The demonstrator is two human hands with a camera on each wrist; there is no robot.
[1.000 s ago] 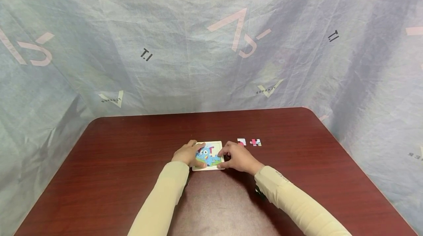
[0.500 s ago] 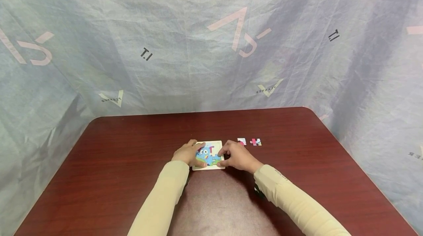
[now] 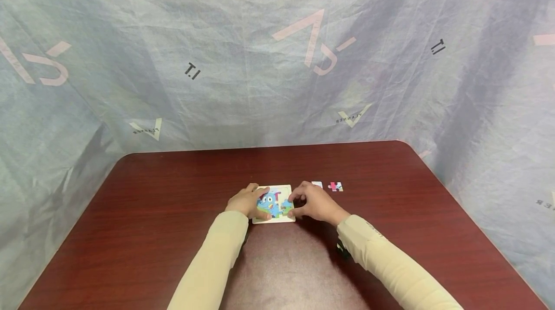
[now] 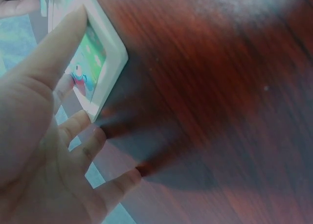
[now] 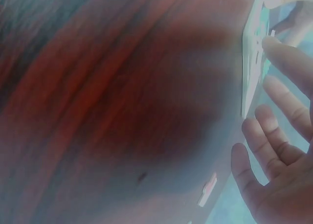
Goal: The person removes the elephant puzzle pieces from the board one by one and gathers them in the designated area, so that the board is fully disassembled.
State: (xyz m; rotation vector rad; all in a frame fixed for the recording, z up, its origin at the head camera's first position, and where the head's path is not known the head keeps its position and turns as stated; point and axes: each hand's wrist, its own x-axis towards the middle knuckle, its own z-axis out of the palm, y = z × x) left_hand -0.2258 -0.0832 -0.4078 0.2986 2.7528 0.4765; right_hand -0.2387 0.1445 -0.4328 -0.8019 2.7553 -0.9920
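A small jigsaw tray (image 3: 273, 220) with a pale frame lies on the table, a blue cartoon animal (image 3: 267, 199) pictured in its left part. My left hand (image 3: 244, 202) rests across the tray's left side, thumb and index finger spread over the picture. In the left wrist view that thumb (image 4: 63, 40) lies straight on the tray, the other fingers extended beside its edge. My right hand (image 3: 318, 202) pinches a blue and green puzzle piece (image 3: 286, 206) between thumb and index finger at the tray's right side. A pale gap shows between this piece and the picture.
Two loose puzzle pieces lie right of the tray: a white one (image 3: 318, 184), partly hidden by my right hand, and a pink one (image 3: 336, 186). The dark red table (image 3: 173, 213) ends at a printed grey cloth (image 3: 260, 83) behind it.
My right hand has shifted slightly right and away from me, and the pinched puzzle piece now stands apart from the picture. The left hand and tray stay in place.
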